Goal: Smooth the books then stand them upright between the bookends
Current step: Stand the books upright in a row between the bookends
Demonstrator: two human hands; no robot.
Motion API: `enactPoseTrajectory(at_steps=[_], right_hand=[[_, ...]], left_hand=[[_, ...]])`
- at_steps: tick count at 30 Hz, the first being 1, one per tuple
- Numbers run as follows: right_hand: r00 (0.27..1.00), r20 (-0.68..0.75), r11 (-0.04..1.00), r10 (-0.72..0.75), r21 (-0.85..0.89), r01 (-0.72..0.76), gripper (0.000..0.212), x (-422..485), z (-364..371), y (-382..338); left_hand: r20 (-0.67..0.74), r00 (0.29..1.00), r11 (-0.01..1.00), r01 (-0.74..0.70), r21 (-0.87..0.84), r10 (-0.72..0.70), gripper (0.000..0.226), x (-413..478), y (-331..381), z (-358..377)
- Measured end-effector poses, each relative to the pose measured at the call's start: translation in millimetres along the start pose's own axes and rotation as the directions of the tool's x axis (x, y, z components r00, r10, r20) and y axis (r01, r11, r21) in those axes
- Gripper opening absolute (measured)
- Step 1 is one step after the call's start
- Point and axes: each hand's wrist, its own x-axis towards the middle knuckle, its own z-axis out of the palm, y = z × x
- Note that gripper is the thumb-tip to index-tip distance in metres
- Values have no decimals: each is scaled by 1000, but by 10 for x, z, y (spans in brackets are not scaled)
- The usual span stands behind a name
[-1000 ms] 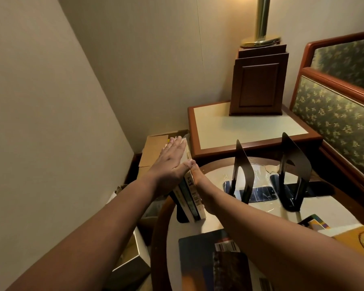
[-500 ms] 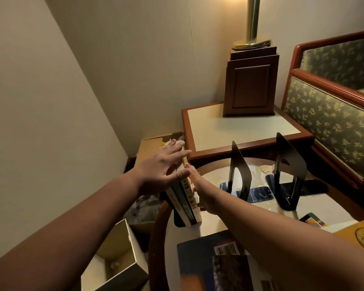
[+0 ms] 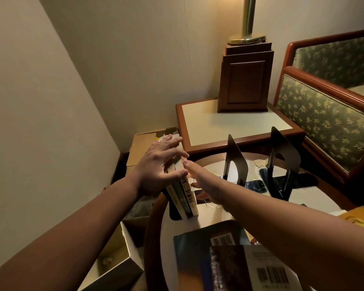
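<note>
At table's (image 3: 153, 219) left edge, upright books (image 3: 187, 198) between flat left hand (image 3: 158, 164) and flat right hand (image 3: 204, 181), bookends (image 3: 235, 160) rightward.

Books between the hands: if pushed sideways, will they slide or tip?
Probably tip: the books are thin, tall and leaning, steadied by the left hand and right hand. They may slide easily on the glossy table.

round wood-rimmed table (image 3: 152, 234): row of upright paperback books (image 3: 184, 198) at left edge, left hand (image 3: 158, 169) against their left side, right hand (image 3: 204, 185) against their right. black metal bookend (image 3: 236, 162) right of them, second black metal bookend (image 3: 283, 160) farther right. flat dark-covered books (image 3: 194, 259) at near edge. square wood-edged side table (image 3: 219, 127) behind.
</note>
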Motion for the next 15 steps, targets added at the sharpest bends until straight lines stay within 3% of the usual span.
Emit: enactPoseTrajectory(at_steps=[7, 11, 15], right_hand=[[996, 54, 976, 67, -211, -54, 90, -420, -208, -12], [997, 72, 960, 20, -280, 1, 77, -926, -498, 59], [999, -39, 885, -36, -465, 13, 63, -1502, -789, 212]], left_hand=[[9, 999, 999, 48, -14, -48, 62, -13, 74, -30], [35, 998, 999, 54, -4, -54, 63, 1, 66, -27], [55, 997, 998, 58, 15, -59, 60, -1, 65, -31]])
